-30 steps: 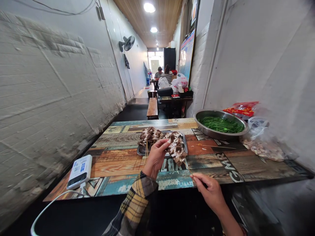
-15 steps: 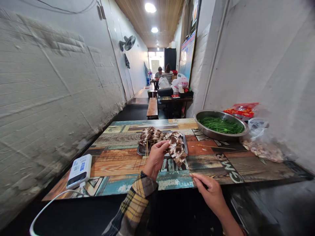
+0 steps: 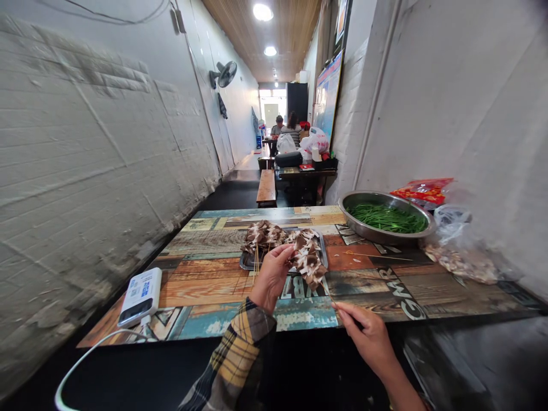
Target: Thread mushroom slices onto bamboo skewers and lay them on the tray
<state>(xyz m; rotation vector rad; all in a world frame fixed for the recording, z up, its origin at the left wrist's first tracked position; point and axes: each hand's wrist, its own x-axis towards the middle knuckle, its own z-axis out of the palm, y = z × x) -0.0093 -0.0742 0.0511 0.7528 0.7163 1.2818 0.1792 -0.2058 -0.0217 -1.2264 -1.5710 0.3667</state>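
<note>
Between my hands is a skewer of grey-brown mushroom pieces (image 3: 309, 265), tilted over the near side of the metal tray (image 3: 323, 257). My left hand (image 3: 274, 274) pinches the mushroom at the skewer's upper end. With thumb and fingers closed, my right hand (image 3: 363, 330) grips the bare stick at the lower end. More mushroom skewers (image 3: 263, 235) lie heaped on the tray, several of their thin sticks pointing toward me. My left hand and the held skewer hide part of the tray.
Right of the tray stand a steel bowl (image 3: 355, 227) of green chives, a plastic bag of pale pieces (image 3: 466, 260) and a red packet (image 3: 422, 191). A single stick (image 3: 381, 256) lies nearby. At left is a white power bank (image 3: 139, 297) with a cable. Two people sit far back.
Both hands keep their hold on the mushroom skewer with almost no movement. The whole view has shifted very slightly.
</note>
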